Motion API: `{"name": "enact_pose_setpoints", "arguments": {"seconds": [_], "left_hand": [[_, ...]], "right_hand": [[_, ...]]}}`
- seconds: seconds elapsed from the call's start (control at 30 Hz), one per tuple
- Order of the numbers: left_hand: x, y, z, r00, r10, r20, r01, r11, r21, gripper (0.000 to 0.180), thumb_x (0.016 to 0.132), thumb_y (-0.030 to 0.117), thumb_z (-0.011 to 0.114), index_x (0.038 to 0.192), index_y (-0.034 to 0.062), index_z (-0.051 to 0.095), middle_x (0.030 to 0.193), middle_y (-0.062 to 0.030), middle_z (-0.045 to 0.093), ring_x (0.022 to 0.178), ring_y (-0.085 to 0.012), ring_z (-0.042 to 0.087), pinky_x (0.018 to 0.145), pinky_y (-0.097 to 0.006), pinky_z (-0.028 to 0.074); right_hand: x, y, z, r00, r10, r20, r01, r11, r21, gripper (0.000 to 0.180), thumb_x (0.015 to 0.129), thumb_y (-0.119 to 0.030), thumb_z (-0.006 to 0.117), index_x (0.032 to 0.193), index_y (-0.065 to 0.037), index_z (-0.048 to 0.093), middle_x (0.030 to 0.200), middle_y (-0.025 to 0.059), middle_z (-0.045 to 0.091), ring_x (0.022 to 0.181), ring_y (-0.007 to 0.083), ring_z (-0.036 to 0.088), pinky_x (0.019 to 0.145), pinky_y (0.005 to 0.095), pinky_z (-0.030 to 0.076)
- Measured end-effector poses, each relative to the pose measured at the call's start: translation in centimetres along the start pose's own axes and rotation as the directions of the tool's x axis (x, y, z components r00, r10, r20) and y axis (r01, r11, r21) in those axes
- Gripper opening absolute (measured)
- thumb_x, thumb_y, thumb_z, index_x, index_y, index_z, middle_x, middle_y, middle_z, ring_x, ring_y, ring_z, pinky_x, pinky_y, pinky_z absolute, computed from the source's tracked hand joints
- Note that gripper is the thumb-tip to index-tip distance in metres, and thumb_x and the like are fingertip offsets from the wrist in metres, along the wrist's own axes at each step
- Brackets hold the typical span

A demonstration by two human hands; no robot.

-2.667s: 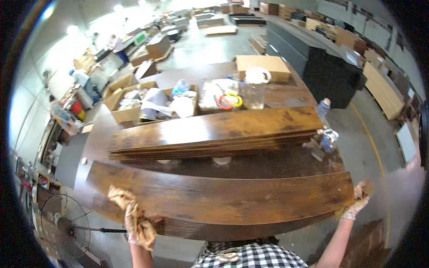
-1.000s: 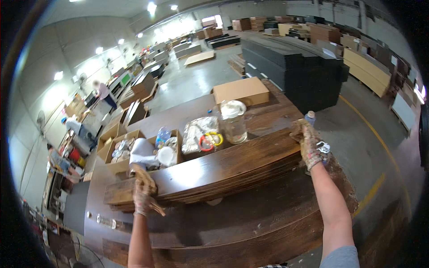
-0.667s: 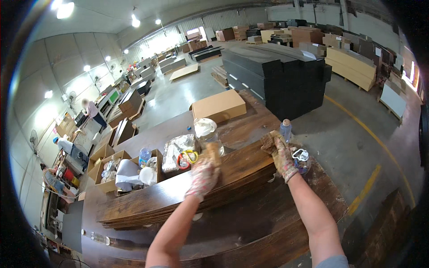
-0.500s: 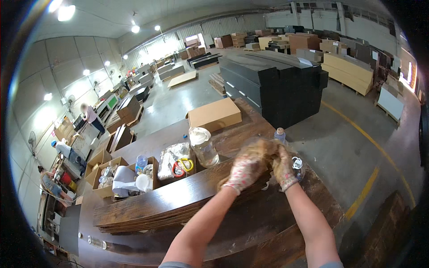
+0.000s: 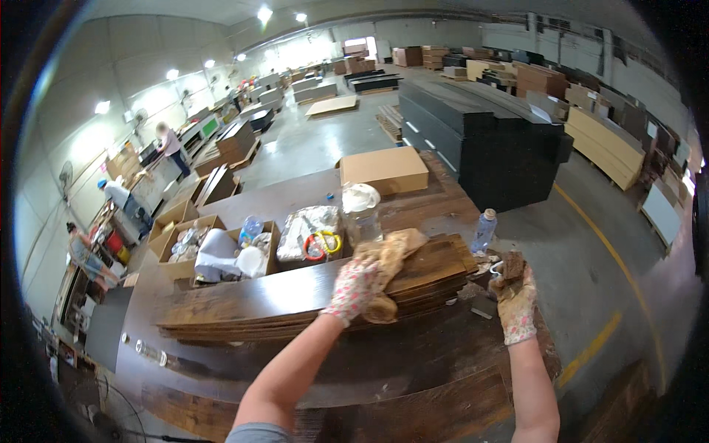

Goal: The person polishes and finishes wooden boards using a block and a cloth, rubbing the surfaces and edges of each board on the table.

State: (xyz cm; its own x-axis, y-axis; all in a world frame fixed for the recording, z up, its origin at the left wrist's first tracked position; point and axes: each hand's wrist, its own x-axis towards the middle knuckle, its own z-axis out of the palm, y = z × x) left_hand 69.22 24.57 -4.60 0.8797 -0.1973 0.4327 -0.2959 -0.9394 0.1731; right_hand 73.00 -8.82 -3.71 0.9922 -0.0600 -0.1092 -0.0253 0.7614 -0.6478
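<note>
My left hand (image 5: 356, 286), in a white glove with a pink pattern, is closed on a tan, brown-stained rag (image 5: 399, 256). The rag lies across the top of a stack of dark brown wood-grain boards (image 5: 255, 297). Off the stack's right end, my right hand (image 5: 517, 308), in a similar stained glove, grips a small dark brown pad (image 5: 512, 267); whether it is sponge or folded cloth I cannot tell. Right beside that pad shows a white hooked spout (image 5: 497, 269), its container mostly hidden. A clear bottle (image 5: 484, 230) stands upright just beyond.
Behind the boards are a clear jar with a white cover (image 5: 362, 210), a foil-like package (image 5: 301, 230) with red-and-yellow scissors (image 5: 323, 245), and open cartons (image 5: 188, 244). A flat cardboard box (image 5: 385, 170) lies farther back. Large black stacked panels (image 5: 495, 151) stand past the table.
My hands have parted: the left has moved left along the boards with the rag, the right has moved right and holds the brown pad. The view has swung left.
</note>
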Motion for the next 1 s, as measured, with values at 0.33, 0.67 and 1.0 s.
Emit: {"name": "enact_pose_setpoints", "arguments": {"seconds": [0.33,0.67,1.0], "left_hand": [[-17.7,-14.8,-12.1,0.876,-0.465,-0.126,0.480,0.865,0.147,0.035,0.089,0.023,0.057,0.116,0.0018,0.063,0.123,-0.0169,0.061,0.115,-0.0359,0.054,0.098,-0.045,0.042],[-28.0,-26.5,-19.3,0.779,-0.615,-0.122,0.625,0.776,0.082,0.034,0.090,0.026,0.057,0.113,0.0029,0.066,0.125,-0.0159,0.061,0.119,-0.0340,0.052,0.102,-0.043,0.040],[-38.7,-42.1,-27.2,0.476,-0.838,-0.267,0.847,0.355,0.395,0.019,0.087,0.027,0.060,0.096,0.0114,0.069,0.098,-0.0115,0.067,0.094,-0.0301,0.063,0.082,-0.044,0.051]], "right_hand": [[-3.2,4.4,6.8,0.952,0.130,0.277,-0.074,0.976,-0.205,0.034,0.102,-0.036,0.041,0.121,-0.014,0.058,0.094,0.0057,0.066,0.075,0.0142,0.064,0.062,0.0325,0.058],[-8.1,21.9,17.9,0.890,0.177,0.420,0.014,0.910,-0.413,0.033,0.097,-0.034,0.051,0.119,-0.011,0.059,0.107,0.0045,0.065,0.084,0.0158,0.064,0.058,0.0343,0.057],[-10.1,26.0,18.5,0.930,-0.037,0.367,0.250,0.795,-0.554,0.036,0.099,-0.033,0.048,0.125,-0.009,0.057,0.110,0.0049,0.063,0.086,0.0150,0.061,0.060,0.0310,0.054]]}}
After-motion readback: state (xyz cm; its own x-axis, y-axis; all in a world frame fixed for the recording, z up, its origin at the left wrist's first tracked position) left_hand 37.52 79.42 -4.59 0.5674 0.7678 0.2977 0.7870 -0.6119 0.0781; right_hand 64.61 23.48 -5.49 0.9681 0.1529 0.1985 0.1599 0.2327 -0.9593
